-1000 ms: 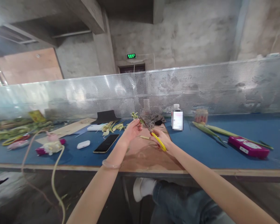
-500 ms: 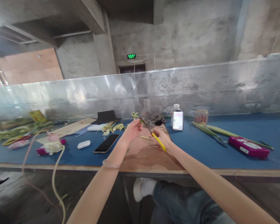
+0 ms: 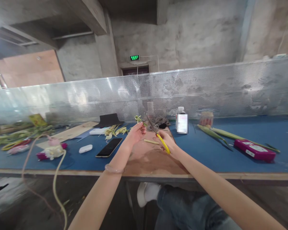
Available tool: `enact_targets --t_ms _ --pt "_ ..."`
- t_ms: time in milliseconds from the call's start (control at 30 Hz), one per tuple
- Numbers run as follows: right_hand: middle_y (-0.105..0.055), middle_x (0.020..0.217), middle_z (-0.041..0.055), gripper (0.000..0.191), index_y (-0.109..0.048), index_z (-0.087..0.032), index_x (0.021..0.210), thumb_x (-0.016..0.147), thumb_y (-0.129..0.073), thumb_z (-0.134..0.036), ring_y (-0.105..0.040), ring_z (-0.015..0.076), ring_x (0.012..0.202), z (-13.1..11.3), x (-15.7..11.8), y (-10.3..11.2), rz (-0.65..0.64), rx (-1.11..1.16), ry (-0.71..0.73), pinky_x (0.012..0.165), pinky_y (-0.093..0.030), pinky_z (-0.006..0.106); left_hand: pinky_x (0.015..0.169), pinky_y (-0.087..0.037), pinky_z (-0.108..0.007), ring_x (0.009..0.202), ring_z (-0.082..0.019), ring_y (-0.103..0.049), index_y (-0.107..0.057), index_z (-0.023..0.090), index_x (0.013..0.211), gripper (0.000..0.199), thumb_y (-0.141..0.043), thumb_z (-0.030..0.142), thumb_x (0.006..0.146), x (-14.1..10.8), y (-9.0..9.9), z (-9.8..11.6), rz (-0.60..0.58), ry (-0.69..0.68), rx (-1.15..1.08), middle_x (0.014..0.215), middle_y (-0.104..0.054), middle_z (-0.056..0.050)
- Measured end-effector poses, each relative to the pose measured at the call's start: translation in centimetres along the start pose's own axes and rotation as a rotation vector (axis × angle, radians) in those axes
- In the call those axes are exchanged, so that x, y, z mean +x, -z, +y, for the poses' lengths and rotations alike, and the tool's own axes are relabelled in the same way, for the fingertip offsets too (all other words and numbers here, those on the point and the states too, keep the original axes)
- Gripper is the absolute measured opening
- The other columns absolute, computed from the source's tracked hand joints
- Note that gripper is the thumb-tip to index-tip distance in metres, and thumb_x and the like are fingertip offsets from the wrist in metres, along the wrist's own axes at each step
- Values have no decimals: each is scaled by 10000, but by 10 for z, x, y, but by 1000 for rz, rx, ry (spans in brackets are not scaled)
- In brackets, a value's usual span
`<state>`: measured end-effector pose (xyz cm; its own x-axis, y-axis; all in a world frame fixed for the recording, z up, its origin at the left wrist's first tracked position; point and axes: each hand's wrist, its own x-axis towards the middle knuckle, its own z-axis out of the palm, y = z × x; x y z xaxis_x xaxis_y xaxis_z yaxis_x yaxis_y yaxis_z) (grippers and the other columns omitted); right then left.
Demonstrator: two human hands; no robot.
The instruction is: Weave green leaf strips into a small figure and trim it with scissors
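Observation:
My left hand pinches a small green plant piece, whose leafy end sticks up past the fingertips. Yellow-handled scissors are in my right hand, with their blades pointing up and to the left, just right of my left fingertips. Under the hands lies a brown board, and a pale stalk piece rests on it between them. Grey tangled cord sits behind the scissors.
A black phone, a white case and plant scraps lie left. Right are a bottle, a jar, long leaves and a magenta pack. A perforated metal panel stands behind.
The scissor blades have moved slightly away from the plant piece in my left hand and point more upward. My left hand has hardly moved.

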<state>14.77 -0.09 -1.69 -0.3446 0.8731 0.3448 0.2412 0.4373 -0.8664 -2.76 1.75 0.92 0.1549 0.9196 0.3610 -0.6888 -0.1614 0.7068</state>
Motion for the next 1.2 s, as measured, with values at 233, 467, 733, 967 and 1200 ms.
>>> enact_targets --t_ms 233,467,733,967,1200 --pt "-366 549 -98 258 -389 -221 774 698 -565 -394 -350 40 347 1 0 -3 -41 -9 -14 296 -271 153 493 -381 -194 552 -80 -553 -570 141 684 98 -664 169 680 -1 -1 0 -12 1 21 565 -562 25" --pt "-371 534 -93 270 -429 -210 799 692 -574 -411 -369 57 384 2 0 -2 -69 -65 -17 314 -287 157 506 -389 -194 555 -77 -557 -559 154 682 114 -673 169 674 -4 -2 -1 -35 -19 33 582 -568 31" --pt "-369 534 -91 264 -426 -208 787 693 -564 -413 -373 61 389 0 -1 -2 -60 -92 -8 327 -299 163 495 -391 -182 543 -69 -550 -557 149 672 127 -682 168 665 -4 -3 0 -21 -49 27 580 -573 32" --pt "-393 535 -84 255 -423 -203 764 689 -565 -401 -383 63 411 -3 -2 -2 -28 -116 -17 356 -287 166 500 -397 -187 549 -71 -553 -555 145 677 119 -674 139 667 -5 -5 1 -17 -43 31 590 -572 33" --pt "-407 546 -78 238 -425 -201 742 686 -567 -383 -381 68 452 -4 -2 -3 -7 -140 -11 407 -297 177 504 -400 -183 550 -67 -552 -552 145 678 113 -665 145 679 -5 -5 2 -4 -25 43 585 -561 36"
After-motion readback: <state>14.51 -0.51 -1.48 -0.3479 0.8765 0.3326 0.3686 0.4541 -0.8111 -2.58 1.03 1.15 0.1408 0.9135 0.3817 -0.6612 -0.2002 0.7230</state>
